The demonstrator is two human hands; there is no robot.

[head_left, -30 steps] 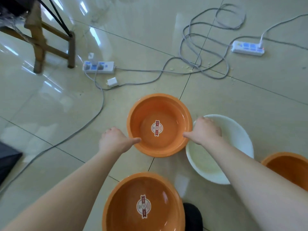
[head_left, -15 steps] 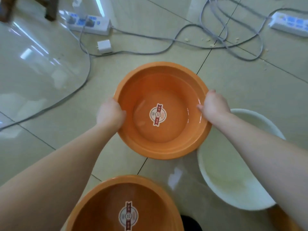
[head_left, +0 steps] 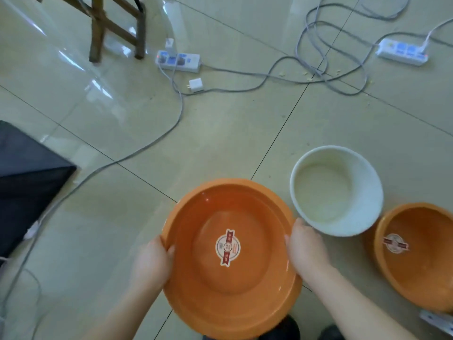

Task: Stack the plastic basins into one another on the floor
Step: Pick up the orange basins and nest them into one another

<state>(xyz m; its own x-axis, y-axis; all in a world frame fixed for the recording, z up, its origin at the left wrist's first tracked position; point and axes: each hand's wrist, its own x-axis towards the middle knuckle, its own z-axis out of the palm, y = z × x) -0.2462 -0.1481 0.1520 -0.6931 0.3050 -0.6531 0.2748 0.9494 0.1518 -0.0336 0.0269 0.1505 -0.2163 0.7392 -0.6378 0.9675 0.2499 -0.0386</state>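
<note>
I grip an orange basin [head_left: 230, 273] with a round sticker in its bottom by its two sides. My left hand [head_left: 152, 263] is on the left rim and my right hand [head_left: 306, 249] on the right rim. A second orange rim [head_left: 285, 207] shows right around and under it, so it sits in or just over another orange basin. A white basin [head_left: 335, 190] stands on the floor to the right, close to my right hand. A third orange basin [head_left: 416, 266] with a sticker stands further right.
Two white power strips [head_left: 179, 61] [head_left: 402, 51] and looping grey cables [head_left: 318, 77] lie on the tiled floor beyond. A white charger [head_left: 196, 85] lies near them. Wooden stool legs [head_left: 115, 28] stand at the far left, and a dark flat object [head_left: 24, 182] lies at left.
Both hands took hold of the far orange basin's rim, lifted it and brought it towards me onto the near orange basin. The view has swung with it.
</note>
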